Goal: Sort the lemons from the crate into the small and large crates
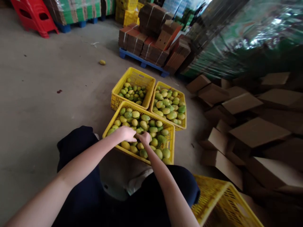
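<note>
In the head view a yellow plastic crate (172, 143) full of oval green-yellow fruit (143, 125), papaya-like in look, stands on the floor before my knees. My left hand (127, 133) reaches in over the middle of it, fingers curled together. Close beside it, almost touching, my right hand (145, 138) is closed too, low among the fruit. Whatever lies between the fingers is hidden and too small to name. Two more yellow crates touch this one behind: the left crate (115, 97) is partly filled, and the right crate (184, 118) is fuller.
At lower right an empty yellow crate (213, 195) lies tipped beside my knee. Open cardboard boxes (260, 130) heap along the right. A blue pallet (143, 63) carries bundled cartons. One loose fruit (102, 62) lies on the floor; a red stool (35, 19) stands far left.
</note>
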{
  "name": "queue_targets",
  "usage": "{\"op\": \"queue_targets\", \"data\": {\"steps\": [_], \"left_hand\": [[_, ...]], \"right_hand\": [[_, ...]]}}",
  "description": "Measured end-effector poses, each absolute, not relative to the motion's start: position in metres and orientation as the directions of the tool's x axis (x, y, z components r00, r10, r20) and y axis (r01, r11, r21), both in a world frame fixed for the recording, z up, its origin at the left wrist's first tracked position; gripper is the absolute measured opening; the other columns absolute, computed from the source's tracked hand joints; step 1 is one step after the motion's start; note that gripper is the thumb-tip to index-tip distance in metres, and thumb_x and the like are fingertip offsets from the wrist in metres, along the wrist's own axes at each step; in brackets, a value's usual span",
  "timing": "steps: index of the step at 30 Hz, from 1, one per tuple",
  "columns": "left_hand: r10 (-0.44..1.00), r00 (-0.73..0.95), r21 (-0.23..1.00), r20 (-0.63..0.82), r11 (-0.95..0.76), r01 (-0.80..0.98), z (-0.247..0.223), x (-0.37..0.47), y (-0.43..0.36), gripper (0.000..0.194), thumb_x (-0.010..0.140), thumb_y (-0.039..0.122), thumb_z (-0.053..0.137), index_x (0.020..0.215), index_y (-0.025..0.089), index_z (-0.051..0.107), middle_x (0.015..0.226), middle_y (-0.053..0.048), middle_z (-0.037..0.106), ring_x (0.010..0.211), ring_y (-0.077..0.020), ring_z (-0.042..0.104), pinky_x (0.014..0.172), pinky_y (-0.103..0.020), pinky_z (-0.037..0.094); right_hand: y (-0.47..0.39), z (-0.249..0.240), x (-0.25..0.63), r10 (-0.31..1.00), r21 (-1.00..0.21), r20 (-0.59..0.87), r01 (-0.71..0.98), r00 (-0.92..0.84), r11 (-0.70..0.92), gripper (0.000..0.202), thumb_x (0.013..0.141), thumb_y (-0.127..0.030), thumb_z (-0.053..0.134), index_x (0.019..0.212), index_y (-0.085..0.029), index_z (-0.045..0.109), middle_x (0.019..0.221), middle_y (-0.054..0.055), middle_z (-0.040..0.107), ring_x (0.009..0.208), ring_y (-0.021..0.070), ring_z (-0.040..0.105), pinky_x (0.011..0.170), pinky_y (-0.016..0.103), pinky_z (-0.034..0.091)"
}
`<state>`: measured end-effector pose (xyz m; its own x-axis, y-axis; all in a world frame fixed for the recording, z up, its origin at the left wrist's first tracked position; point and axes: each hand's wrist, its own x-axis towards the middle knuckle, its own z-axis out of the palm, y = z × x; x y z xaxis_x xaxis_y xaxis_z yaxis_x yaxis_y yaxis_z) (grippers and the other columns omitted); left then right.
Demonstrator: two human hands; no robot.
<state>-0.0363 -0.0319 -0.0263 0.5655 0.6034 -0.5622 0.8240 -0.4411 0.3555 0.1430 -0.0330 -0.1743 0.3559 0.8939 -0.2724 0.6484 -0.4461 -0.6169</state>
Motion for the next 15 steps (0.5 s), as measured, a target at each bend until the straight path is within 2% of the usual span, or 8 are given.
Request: {"op": "queue_targets", "data": {"steps": [1, 3, 5, 6, 8, 9, 12, 15], "left_hand": [[0.613, 0.579, 0.377, -0.537, -0.440, 0.815, -0.027, -0.032, -0.032, 0.049, 0.094, 0.044, 0.053, 0.131, 0.013, 0.062, 0.135, -0.021, 0.064, 0.122, -0.0376, 0.062, 0.100, -0.045, 0.046], [0.726, 0.563, 0.440, -0.395, -0.389, 0.810, -0.030, -0.022, -0.032, 0.053, 0.097, 0.043, 0.049, 0.140, 0.012, 0.053, 0.144, -0.021, 0.057, 0.131, -0.0364, 0.055, 0.108, -0.047, 0.041], [0.857, 0.473, 0.594, -0.204, -0.276, 0.756, -0.035, -0.010, -0.031, 0.052, 0.101, 0.041, 0.040, 0.144, 0.012, 0.045, 0.151, -0.020, 0.049, 0.141, -0.0322, 0.046, 0.115, -0.045, 0.035], [0.893, 0.419, 0.702, -0.165, -0.192, 0.686, -0.038, -0.003, -0.030, 0.050, 0.103, 0.041, 0.035, 0.145, 0.014, 0.044, 0.153, -0.017, 0.048, 0.143, -0.0290, 0.043, 0.116, -0.042, 0.035], [0.893, 0.368, 0.887, -0.257, 0.067, 0.457, -0.041, 0.011, -0.030, 0.050, 0.105, 0.044, 0.022, 0.141, 0.019, 0.046, 0.147, -0.012, 0.055, 0.141, -0.0242, 0.047, 0.111, -0.039, 0.043], [0.858, 0.386, 0.916, -0.339, 0.208, 0.343, -0.042, 0.017, -0.031, 0.053, 0.105, 0.046, 0.016, 0.140, 0.021, 0.047, 0.141, -0.010, 0.061, 0.135, -0.0232, 0.052, 0.105, -0.038, 0.048], [0.708, 0.459, 0.835, -0.536, 0.523, 0.170, -0.042, 0.027, -0.035, 0.065, 0.102, 0.048, 0.000, 0.142, 0.022, 0.045, 0.120, -0.008, 0.072, 0.112, -0.0215, 0.067, 0.086, -0.036, 0.058], [0.645, 0.464, 0.769, -0.607, 0.624, 0.139, -0.042, 0.023, -0.032, 0.069, 0.101, 0.047, -0.001, 0.138, 0.020, 0.051, 0.105, -0.009, 0.075, 0.096, -0.0208, 0.072, 0.077, -0.036, 0.060]], "right_hand": [[-0.032, -0.163, 0.145, 0.894, -0.649, -0.251, 0.621, 0.370, -0.439, 0.024, 0.067, -0.032, 0.079, 0.070, -0.021, 0.058, 0.069, 0.002, 0.063, 0.088, 0.0246, 0.065, 0.074, 0.031, 0.049], [-0.031, -0.136, 0.150, 0.900, -0.717, -0.205, 0.567, 0.384, -0.405, 0.027, 0.069, -0.039, 0.078, 0.078, -0.019, 0.063, 0.076, 0.003, 0.068, 0.084, 0.0222, 0.065, 0.075, 0.031, 0.050], [-0.035, -0.109, 0.156, 0.915, -0.783, -0.156, 0.518, 0.372, -0.344, 0.033, 0.070, -0.046, 0.076, 0.084, -0.018, 0.066, 0.084, 0.004, 0.071, 0.082, 0.0196, 0.066, 0.075, 0.029, 0.051], [-0.039, -0.095, 0.158, 0.924, -0.814, -0.128, 0.494, 0.360, -0.305, 0.036, 0.070, -0.049, 0.076, 0.087, -0.018, 0.067, 0.086, 0.004, 0.072, 0.080, 0.0186, 0.065, 0.074, 0.028, 0.051], [-0.050, -0.072, 0.160, 0.948, -0.885, -0.044, 0.429, 0.315, -0.183, 0.041, 0.070, -0.054, 0.075, 0.088, -0.017, 0.069, 0.084, 0.004, 0.072, 0.075, 0.0175, 0.063, 0.069, 0.028, 0.050], [-0.057, -0.061, 0.159, 0.954, -0.900, -0.005, 0.414, 0.298, -0.134, 0.042, 0.070, -0.055, 0.075, 0.087, -0.018, 0.069, 0.082, 0.004, 0.071, 0.072, 0.0172, 0.061, 0.067, 0.028, 0.049], [-0.080, -0.032, 0.158, 0.955, -0.868, 0.089, 0.492, 0.284, -0.066, 0.041, 0.069, -0.056, 0.076, 0.082, -0.019, 0.068, 0.076, 0.003, 0.068, 0.066, 0.0161, 0.056, 0.064, 0.029, 0.047], [-0.100, -0.004, 0.171, 0.938, -0.868, 0.203, 0.495, 0.282, 0.039, 0.033, 0.079, -0.053, 0.072, 0.088, -0.022, 0.067, 0.088, 0.004, 0.069, 0.077, 0.0175, 0.059, 0.072, 0.031, 0.050]]}}
